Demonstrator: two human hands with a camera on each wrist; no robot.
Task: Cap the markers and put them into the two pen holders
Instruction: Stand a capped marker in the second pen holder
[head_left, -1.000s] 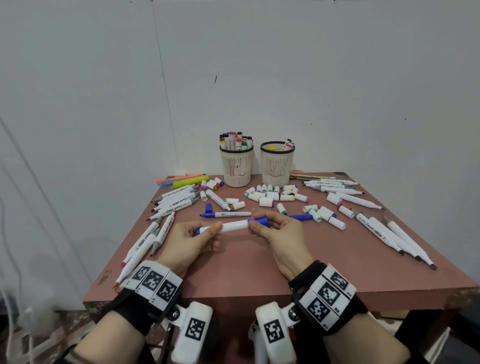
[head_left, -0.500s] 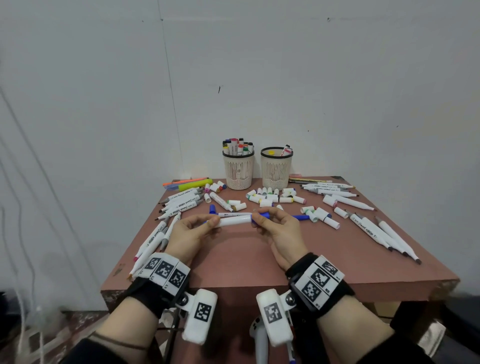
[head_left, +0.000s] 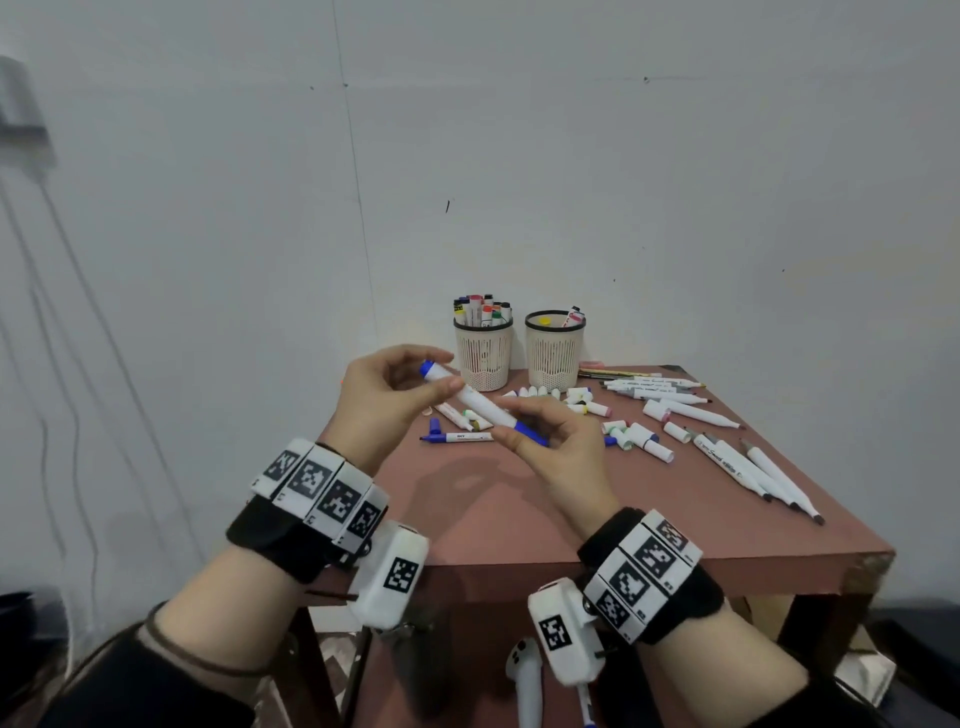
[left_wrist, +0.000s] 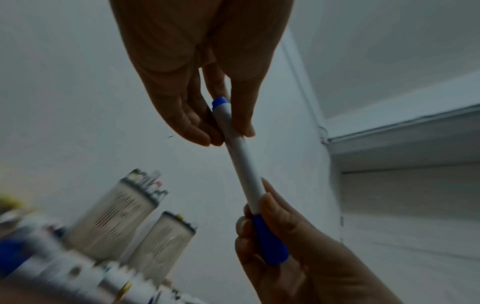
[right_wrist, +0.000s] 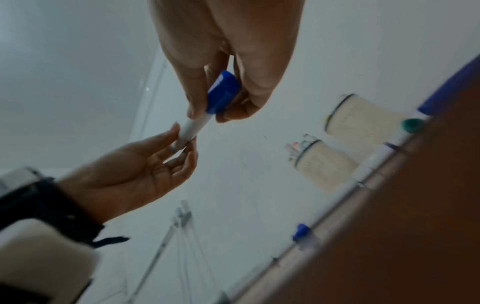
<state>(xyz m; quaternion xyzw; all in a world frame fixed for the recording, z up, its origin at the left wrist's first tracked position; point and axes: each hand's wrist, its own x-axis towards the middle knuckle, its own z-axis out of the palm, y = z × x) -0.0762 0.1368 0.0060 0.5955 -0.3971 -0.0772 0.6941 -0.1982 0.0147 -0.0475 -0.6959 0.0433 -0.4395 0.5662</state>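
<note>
Right hand (head_left: 558, 449): raised above the table (head_left: 675, 530), thumb and fingers pinched on the blue cap (left_wrist: 270, 239) end of a white marker (head_left: 480, 405).

Left hand (head_left: 387, 395): raised, thumb and fingertips pinched on the marker's other end, just below its small blue end plug (left_wrist: 219, 102). The marker slants between the two hands, clear of the table, cap end nearer the person.

Table, middle: one blue-and-white marker (head_left: 457, 437) lying flat beyond the hands; loose white caps (head_left: 540, 392) clustered in front of the holders.

Table, right: a spread of uncapped white markers (head_left: 748, 467), tips pointing right and toward the near edge.

Table, far edge, against the wall (head_left: 675, 182): two pale slotted pen holders side by side. Left holder (head_left: 484, 358) crowded with upright capped markers. Right holder (head_left: 554, 353) shows one marker leaning at its rim and a yellow tip inside.
</note>
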